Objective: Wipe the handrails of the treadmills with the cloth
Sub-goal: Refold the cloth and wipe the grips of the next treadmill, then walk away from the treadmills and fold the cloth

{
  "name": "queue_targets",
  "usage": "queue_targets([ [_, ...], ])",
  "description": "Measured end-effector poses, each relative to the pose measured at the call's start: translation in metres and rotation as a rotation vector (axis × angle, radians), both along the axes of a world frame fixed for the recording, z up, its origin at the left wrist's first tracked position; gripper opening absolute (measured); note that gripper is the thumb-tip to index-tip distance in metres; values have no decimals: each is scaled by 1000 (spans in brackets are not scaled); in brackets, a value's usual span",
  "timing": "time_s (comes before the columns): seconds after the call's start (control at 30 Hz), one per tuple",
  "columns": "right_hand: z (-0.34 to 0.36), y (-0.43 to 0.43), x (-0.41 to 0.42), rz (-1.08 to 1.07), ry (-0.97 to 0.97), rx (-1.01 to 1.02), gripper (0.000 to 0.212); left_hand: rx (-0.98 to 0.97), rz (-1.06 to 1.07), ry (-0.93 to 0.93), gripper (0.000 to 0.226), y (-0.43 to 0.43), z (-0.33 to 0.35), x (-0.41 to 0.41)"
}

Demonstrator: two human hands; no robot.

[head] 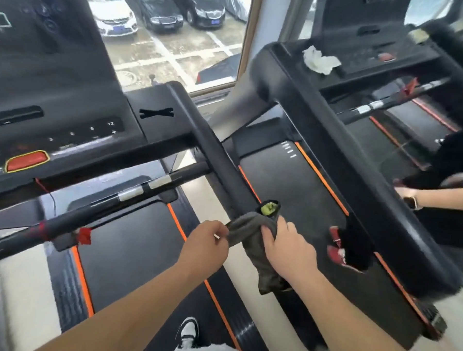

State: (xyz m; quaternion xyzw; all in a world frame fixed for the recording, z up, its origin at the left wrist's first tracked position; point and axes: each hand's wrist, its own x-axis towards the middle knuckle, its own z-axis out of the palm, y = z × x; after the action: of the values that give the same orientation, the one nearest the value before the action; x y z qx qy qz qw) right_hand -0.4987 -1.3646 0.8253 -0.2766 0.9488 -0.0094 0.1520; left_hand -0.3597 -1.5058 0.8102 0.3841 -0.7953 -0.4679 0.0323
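Both forearms reaching forward: left hand (206, 242) pinching one end of grey cloth (251, 239), right hand (288, 245) gripping it against black handrail (220, 158) end.

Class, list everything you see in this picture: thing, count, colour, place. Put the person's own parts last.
Treadmills: two, black with orange trim, side by side.
Handrail: black, centre, its end under the cloth.
Cloth: one, grey, on the handrail end.
Stop button: one, red, left console.
Tissue: one, white, crumpled on right console.
Cars: several, white and dark, outside window.
Other person's arm: one, watch on wrist, right edge.
Shoe: one, black and white, bottom.
Left hand: pinching the cloth.
Right hand: gripping the cloth.
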Motion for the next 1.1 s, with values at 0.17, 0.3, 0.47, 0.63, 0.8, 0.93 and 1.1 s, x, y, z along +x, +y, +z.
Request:
queue_targets([
  [0.17, -2, 89, 21, -70, 33, 33, 60, 69, -83, -77, 21, 72, -14, -7],
  [0.3, -8, 166, 41, -192, -29, -7, 72, 148, -134, -97, 21, 126, -16, -1],
  [0.47, -6, 220, 63, -430, -298, -240, 63, 207, -150, -100, 20, 169, -21, 5],
  [0.63, 14, 239, 84, -507, -639, -492, 34, 384, 34, -85, 23, 195, -18, 18],
  [0.8, 47, 229, 90, -604, -1037, -911, 22, 986, 129, 56, 29, 198, 13, 32],
  [0.93, 51, 225, 94, -650, -1122, -1020, 29, 996, 87, 63, 40, 198, 31, 41],
  [1.1, 38, 247, 113, -849, -1005, -1099, 32, 571, -180, 122, 26, 202, 43, 31],
])
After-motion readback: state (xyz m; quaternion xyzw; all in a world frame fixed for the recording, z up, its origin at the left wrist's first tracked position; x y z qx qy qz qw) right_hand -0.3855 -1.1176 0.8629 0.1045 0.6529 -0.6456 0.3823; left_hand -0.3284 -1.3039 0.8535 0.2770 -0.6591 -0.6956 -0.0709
